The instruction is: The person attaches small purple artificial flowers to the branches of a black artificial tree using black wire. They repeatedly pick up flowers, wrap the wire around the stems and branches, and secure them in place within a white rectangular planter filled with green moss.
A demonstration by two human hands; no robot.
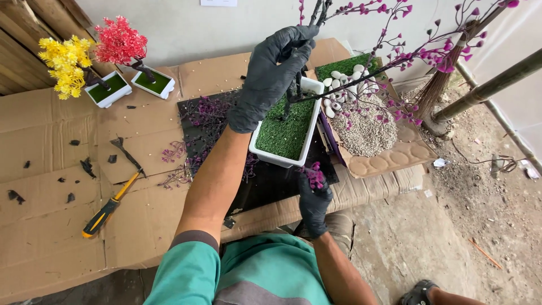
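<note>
My left hand, in a black glove, is closed around the dark trunk of an artificial tree whose thin branches carry purple buds. The trunk stands in a white rectangular pot filled with green fake grass. My right hand, also gloved, is just in front of the pot's near corner and pinches a small sprig of purple blossoms. The pot rests on a black sheet over cardboard.
Two small finished trees, yellow and red, stand at the back left. A yellow-handled screwdriver lies on the cardboard. Loose purple sprigs lie left of the pot, and gravel with white pebbles lies right. A sandalled foot shows at bottom right.
</note>
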